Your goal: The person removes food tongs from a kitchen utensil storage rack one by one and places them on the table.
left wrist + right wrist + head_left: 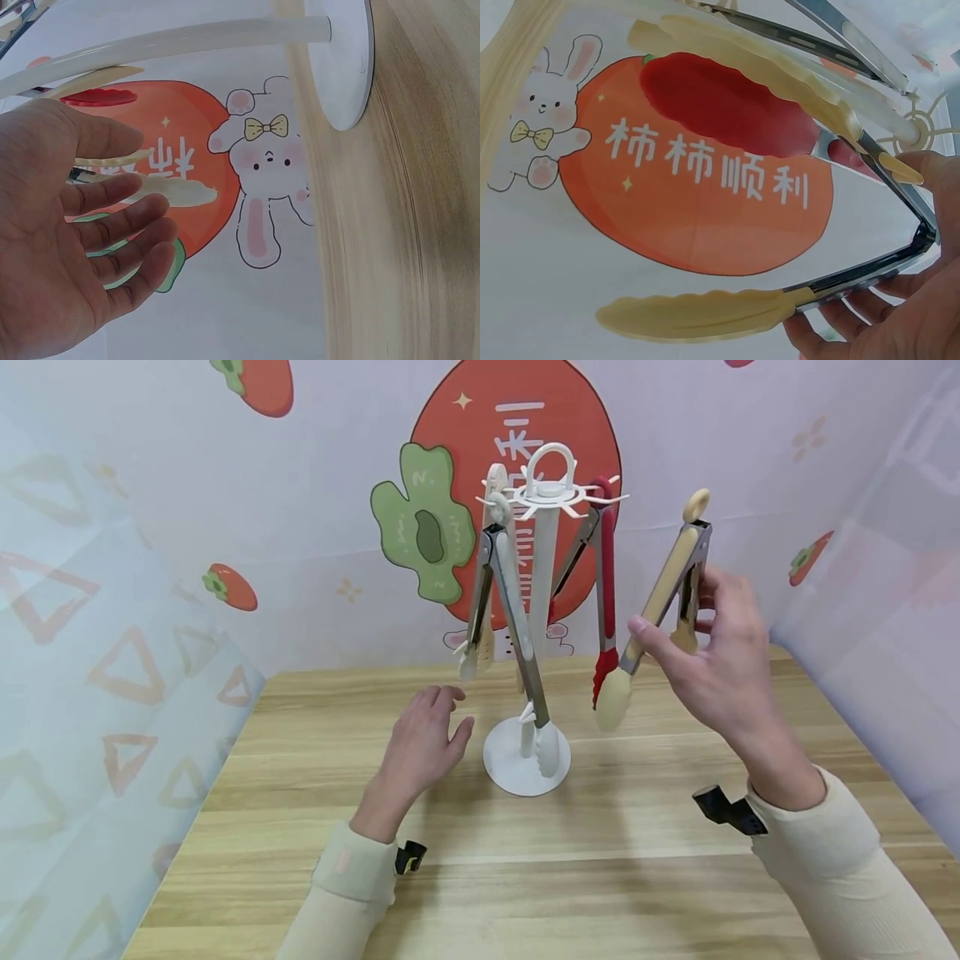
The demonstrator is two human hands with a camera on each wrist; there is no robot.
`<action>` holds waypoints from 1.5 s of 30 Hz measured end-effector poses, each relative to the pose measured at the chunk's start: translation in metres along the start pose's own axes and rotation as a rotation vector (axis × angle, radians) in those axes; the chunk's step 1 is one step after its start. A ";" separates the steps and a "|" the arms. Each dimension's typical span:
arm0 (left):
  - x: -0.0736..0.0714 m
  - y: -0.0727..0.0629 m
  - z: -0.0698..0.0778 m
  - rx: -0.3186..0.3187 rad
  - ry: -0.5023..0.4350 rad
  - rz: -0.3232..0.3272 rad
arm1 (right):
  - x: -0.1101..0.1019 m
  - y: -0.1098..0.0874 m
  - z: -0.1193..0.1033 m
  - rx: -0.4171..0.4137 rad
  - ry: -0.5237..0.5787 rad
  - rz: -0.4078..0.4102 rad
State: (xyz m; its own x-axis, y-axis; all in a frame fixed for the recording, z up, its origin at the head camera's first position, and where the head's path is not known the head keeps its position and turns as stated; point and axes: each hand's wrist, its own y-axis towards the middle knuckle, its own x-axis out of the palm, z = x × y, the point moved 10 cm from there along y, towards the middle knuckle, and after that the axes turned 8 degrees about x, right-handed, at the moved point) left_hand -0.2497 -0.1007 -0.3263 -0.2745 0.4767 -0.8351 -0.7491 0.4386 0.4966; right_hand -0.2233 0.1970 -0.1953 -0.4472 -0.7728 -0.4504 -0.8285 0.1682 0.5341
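My right hand [727, 664] grips a pair of pale yellow tongs [662, 585] upright, to the right of the white rack. In the right wrist view the two yellow tong heads [694, 316] are spread apart, with the thumb on one arm and the fingers along the other. The white rack [546, 547] has a ring of hooks on top and a round base [501, 767]. Red tongs [608, 581] hang on its right side and light grey tongs [516, 610] at its front. Left of the base, my left hand [422, 739] hovers, holding nothing, its fingers loosely bent.
Another cream pair of tongs [495, 481] hangs at the back left of the rack, partly hidden. Behind the wooden table [315, 810] stands a backdrop [315, 510] printed with fruit. Similar sheets flank both sides.
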 end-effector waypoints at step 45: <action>-0.002 0.004 0.001 -0.014 -0.010 -0.020 | 0.010 -0.009 0.104 0.234 -0.283 -0.255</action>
State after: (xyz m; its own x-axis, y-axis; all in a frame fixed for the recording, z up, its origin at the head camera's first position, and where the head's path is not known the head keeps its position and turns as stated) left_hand -0.2517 -0.0988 -0.3224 -0.2531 0.4753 -0.8426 -0.7629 0.4375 0.4760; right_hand -0.2555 0.2521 -0.2791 -0.2668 -0.6151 -0.7419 -0.9635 0.1532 0.2194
